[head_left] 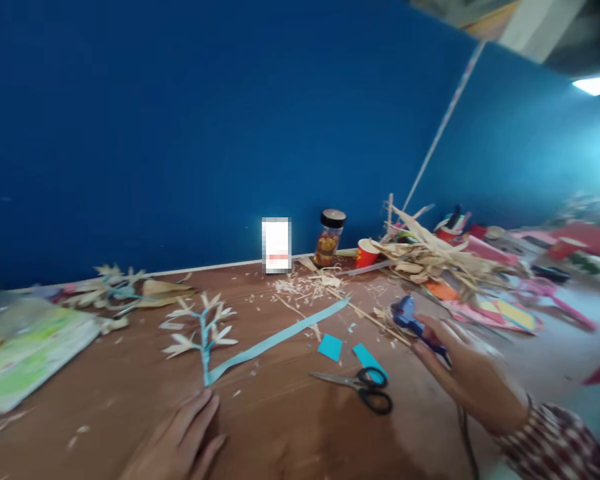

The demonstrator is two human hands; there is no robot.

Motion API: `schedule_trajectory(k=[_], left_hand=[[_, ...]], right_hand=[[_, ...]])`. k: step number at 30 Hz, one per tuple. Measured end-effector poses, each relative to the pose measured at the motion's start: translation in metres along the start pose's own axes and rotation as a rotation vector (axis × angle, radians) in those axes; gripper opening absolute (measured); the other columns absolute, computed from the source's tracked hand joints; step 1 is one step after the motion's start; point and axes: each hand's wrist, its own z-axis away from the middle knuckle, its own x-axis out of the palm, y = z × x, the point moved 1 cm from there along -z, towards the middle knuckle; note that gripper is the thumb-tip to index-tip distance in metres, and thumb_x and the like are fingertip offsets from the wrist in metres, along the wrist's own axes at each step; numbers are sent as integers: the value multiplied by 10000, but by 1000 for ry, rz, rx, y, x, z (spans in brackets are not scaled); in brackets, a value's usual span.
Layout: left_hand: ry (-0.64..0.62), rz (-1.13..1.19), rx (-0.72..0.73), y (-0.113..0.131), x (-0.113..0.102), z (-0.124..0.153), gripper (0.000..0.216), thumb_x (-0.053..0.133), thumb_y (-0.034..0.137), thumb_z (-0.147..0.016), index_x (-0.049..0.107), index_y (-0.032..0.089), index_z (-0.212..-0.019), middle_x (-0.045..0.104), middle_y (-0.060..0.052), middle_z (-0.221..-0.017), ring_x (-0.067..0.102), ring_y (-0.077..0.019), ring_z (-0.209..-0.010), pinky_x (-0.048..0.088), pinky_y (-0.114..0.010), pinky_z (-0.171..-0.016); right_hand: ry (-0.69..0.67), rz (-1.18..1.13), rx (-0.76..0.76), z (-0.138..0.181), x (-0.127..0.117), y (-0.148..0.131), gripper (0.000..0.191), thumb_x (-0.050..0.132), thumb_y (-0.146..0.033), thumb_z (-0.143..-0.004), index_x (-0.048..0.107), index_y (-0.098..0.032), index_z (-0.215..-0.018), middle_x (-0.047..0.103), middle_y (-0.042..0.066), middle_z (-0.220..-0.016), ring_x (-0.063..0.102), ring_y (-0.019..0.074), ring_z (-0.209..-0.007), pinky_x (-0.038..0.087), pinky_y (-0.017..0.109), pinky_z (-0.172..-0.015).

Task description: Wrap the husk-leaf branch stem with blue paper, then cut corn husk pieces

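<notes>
A blue glue gun (pixel 405 313) is gripped in my right hand (pixel 465 373), its cord hanging down below the wrist. My left hand (pixel 187 433) lies on the table at the front, fingers stretched out just below the stem of a craft branch. That branch (pixel 203 340) has a light-blue wrapped stem and pale husk-like leaves. From its base a light-blue paper strip (pixel 280 333) runs up to the right. Scissors with black handles (pixel 360 385) rest between my hands, beside two small blue paper pieces (pixel 330 347).
Along the blue wall stand a black-lidded jar (pixel 329 240) and a red cup (pixel 367 253). Dry husks (pixel 430 250) are heaped at the right, near coloured paper and pink scissors (pixel 555 300). A green-and-white packet (pixel 35 353) lies left. Shavings litter the brown table (pixel 270 427).
</notes>
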Motion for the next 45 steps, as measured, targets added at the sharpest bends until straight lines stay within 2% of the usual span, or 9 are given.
schedule_trajectory(k=[3, 7, 10, 13, 20, 27, 33, 39, 45], left_hand=[[-64, -74, -14, 15, -21, -9, 410, 484, 438, -791, 582, 204, -1112, 627, -73, -1123, 582, -241, -1001, 497, -377, -833], [-151, -46, -55, 25, -33, -16, 378, 477, 353, -815, 554, 180, -1142, 606, -90, -1149, 554, -235, -1035, 458, -387, -884], [-195, -11, -91, 27, -35, -16, 371, 476, 326, -819, 549, 165, -1145, 596, -102, -1152, 546, -237, -1036, 451, -391, -888], [-215, 19, -117, 28, -36, -17, 371, 481, 311, -818, 549, 147, -1144, 592, -115, -1149, 533, -246, -1044, 442, -399, -898], [-246, 67, -154, 29, -38, -20, 391, 489, 311, -815, 540, 128, -1156, 579, -126, -1162, 507, -258, -1071, 421, -408, -917], [-241, 62, -162, 29, -34, -18, 394, 501, 324, -808, 541, 142, -1155, 571, -121, -1171, 490, -266, -1085, 408, -418, -925], [-227, 60, -160, 30, -36, -18, 388, 506, 318, -805, 538, 151, -1153, 577, -115, -1158, 486, -261, -1093, 404, -404, -930], [-207, 40, -152, 31, -34, -17, 388, 495, 317, -813, 528, 141, -1157, 571, -118, -1164, 482, -262, -1091, 397, -408, -932], [-177, 42, -138, 31, -35, -17, 381, 488, 321, -817, 529, 140, -1151, 567, -118, -1161, 480, -261, -1079, 397, -413, -924]], right_hand=[[-172, -255, -269, -18, 11, -67, 277, 448, -256, -847, 505, -231, -1117, 606, 78, -962, 575, 212, -874, 445, 336, -765], [-339, -370, -627, -49, 55, -163, 213, 433, -243, -862, 586, -205, -1005, 603, 53, -951, 533, 192, -923, 410, 314, -820], [-390, -339, -658, -71, 92, -214, 229, 402, -252, -885, 617, -192, -938, 605, 51, -911, 539, 167, -884, 398, 270, -789], [-417, -312, -646, -84, 117, -240, 234, 422, -282, -875, 638, -194, -877, 609, 52, -861, 552, 173, -820, 396, 268, -725], [-482, -269, -630, -91, 129, -253, 101, 568, -262, -766, 635, -187, -772, 605, 49, -850, 539, 187, -817, 363, 260, -675], [-541, -271, -601, -95, 125, -261, 156, 463, -213, -793, 612, -176, -820, 624, 49, -813, 541, 157, -725, 329, 241, -601], [-616, -286, -533, -102, 129, -268, 152, 495, -181, -745, 642, -151, -771, 648, 47, -733, 544, 139, -652, 319, 223, -542], [-661, -315, -421, -108, 138, -269, 333, 468, -314, -789, 662, -153, -570, 592, 28, -519, 530, 117, -530, 315, 208, -477], [-646, -363, -291, -104, 140, -269, 295, 525, -368, -765, 706, -177, -632, 592, 14, -508, 529, 109, -530, 332, 196, -476]])
